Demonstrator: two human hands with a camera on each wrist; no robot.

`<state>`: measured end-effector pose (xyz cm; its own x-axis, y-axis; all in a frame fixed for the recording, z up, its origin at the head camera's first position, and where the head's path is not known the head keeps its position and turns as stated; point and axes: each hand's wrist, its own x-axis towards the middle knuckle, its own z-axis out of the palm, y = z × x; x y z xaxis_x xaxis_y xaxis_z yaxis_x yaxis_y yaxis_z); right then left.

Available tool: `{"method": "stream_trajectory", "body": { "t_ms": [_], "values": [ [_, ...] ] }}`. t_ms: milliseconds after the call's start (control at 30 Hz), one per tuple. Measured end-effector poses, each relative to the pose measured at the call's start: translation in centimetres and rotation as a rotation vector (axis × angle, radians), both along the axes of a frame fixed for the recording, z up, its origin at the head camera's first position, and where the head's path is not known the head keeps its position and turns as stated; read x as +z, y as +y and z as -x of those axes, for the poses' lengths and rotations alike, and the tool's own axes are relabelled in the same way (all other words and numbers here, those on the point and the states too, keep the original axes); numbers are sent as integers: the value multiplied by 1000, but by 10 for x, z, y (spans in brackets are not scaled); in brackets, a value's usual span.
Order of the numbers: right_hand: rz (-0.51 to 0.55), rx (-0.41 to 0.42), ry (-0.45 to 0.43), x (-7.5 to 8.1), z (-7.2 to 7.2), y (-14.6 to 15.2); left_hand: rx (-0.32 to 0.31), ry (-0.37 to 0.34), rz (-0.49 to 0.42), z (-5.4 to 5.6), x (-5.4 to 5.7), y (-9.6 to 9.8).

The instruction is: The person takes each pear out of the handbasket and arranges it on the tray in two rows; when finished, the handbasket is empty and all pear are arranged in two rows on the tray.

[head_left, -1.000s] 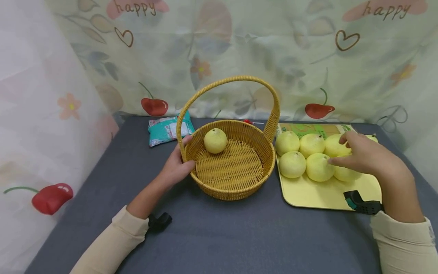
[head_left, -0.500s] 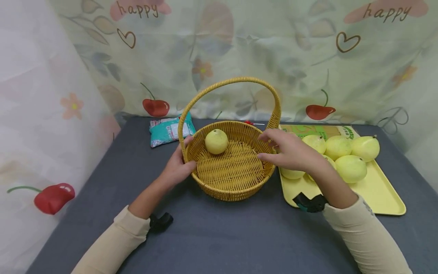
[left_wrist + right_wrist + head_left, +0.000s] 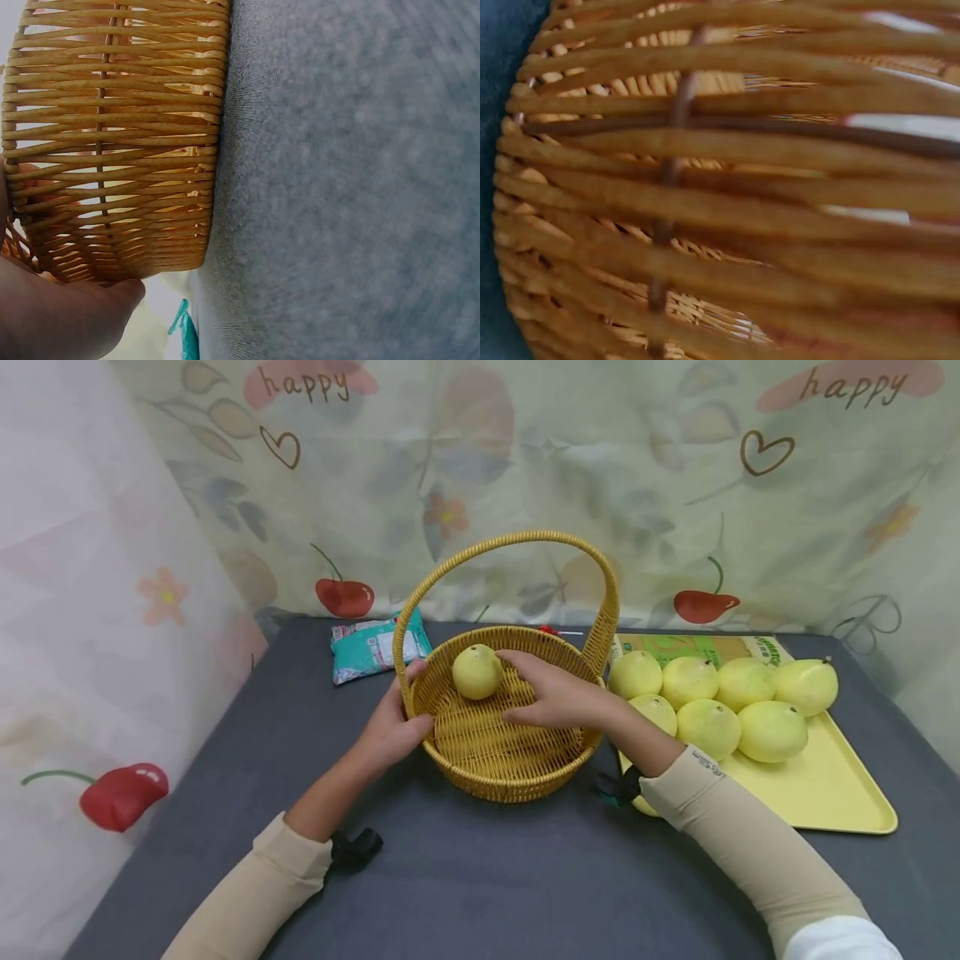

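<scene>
A round wicker basket (image 3: 517, 768) with a tall arched handle stands mid-table in the head view. My left hand (image 3: 393, 722) holds its left rim, thumb over the inside and fingers along the outer wall; the left wrist view shows the woven wall (image 3: 120, 142) beside that hand. One round pale-yellow fruit (image 3: 477, 673) with a small dark stem spot lies inside, toward the back left. Over the basket, my right hand (image 3: 558, 693) reaches in from the right with its fingers extended, index fingertip right at the fruit. Wicker fills the right wrist view, and the hand is hidden there.
Right of the basket, a yellow tray (image 3: 847, 793) bears several more pale-yellow fruits (image 3: 707, 729), with printed cardboard (image 3: 690, 647) at its back. A teal packet (image 3: 375, 647) lies behind the basket's left side. Patterned curtain hangs close behind the grey table (image 3: 480, 877).
My right hand has come left from above the tray fruits, across the basket's right rim, to the fruit inside. The left hand has kept its hold on the basket.
</scene>
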<state>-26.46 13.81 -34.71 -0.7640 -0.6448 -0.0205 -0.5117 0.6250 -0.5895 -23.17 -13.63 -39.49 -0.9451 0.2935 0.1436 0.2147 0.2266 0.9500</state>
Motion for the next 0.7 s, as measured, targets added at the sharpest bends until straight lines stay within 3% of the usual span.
{"method": "stream_trajectory", "body": {
  "t_ms": [267,500,633,700],
  "values": [
    [70,42,44,-15,17,-13,-12,2,-13,1,0,1],
    [41,113,162,-18,20,-18,-2,2,-15,1,0,2],
    [21,77,252,-17,19,-21,3,-4,-10,0,0,1],
    [24,57,256,-16,18,-22,7,-5,-7,1,0,1]
  ]
}}
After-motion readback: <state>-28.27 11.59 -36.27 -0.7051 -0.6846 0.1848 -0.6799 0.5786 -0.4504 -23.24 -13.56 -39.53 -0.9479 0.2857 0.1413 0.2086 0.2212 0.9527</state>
